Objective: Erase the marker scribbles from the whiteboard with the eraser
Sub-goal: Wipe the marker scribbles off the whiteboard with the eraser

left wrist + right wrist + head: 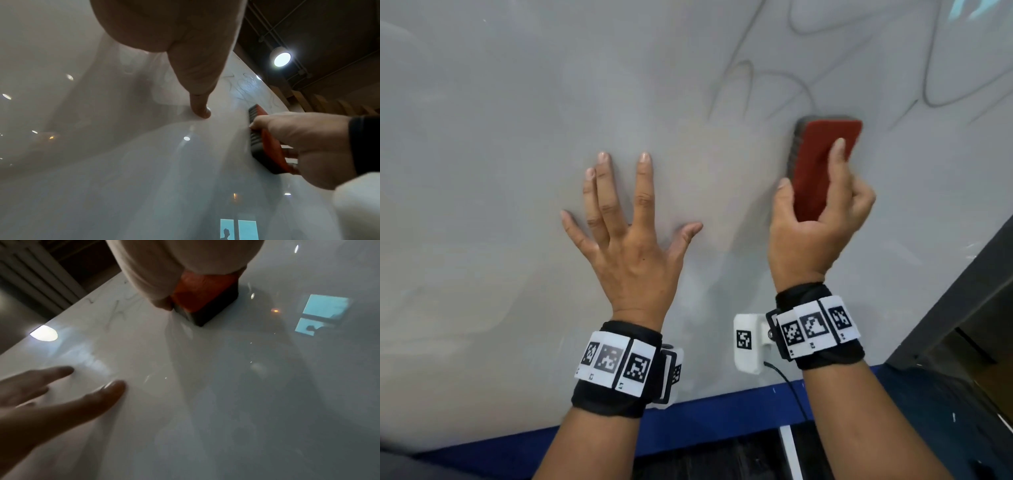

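The left hand is laid flat on the whiteboard, fingers spread straight and nothing held, left of the eraser. The eraser is gripped by the curled right hand and pressed to the board just below the scribbles.

Dim interior, dark ceiling above, blue band and dark floor below.

Ceiling is dark, crossed by thin conduits; one round lamp glows bright white. Pale vertical slats stand at the upper left of the right wrist view, with wooden-looking ribs along the far edge in the left wrist view. A blue strip runs along the bottom of the head view, dark flooring under it. A dark grey panel angles in at the right. A window reflection shows pale blue, a dark silhouette inside it.
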Motion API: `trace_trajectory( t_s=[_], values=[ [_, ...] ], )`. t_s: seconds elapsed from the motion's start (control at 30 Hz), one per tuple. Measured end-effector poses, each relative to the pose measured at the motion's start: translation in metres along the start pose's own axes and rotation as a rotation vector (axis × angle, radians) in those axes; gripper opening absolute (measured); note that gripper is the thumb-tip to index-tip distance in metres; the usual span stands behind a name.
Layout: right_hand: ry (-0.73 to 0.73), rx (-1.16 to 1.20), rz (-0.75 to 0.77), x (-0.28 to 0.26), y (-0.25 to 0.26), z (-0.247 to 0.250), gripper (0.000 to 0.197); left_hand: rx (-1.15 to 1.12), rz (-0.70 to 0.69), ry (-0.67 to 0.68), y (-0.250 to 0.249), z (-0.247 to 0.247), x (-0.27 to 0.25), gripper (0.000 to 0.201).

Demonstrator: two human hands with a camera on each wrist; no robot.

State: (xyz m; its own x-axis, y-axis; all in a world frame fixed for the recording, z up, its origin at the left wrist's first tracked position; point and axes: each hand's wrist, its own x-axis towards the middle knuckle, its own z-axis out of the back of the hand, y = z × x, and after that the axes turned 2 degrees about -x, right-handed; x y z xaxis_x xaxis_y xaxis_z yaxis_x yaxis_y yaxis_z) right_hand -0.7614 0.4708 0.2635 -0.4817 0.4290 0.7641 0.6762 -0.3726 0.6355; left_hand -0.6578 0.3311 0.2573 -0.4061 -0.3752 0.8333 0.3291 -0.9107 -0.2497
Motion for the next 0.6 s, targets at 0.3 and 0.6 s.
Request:
trace_trajectory(
  t_s=[0.3, 0.6],
  values=[
    [0.192, -0.055, 0.233, -0.013, 0.022, -0.003, 0.056, 0.005, 0.023, 0.008, 0.002, 0.0, 0.0, 0.091],
    [0.345, 0.02, 0.313, -0.025, 0.042, -0.007, 0.056, 0.022, 0.055, 0.029, -0.002, 0.0, -0.002, 0.092]
  ],
)
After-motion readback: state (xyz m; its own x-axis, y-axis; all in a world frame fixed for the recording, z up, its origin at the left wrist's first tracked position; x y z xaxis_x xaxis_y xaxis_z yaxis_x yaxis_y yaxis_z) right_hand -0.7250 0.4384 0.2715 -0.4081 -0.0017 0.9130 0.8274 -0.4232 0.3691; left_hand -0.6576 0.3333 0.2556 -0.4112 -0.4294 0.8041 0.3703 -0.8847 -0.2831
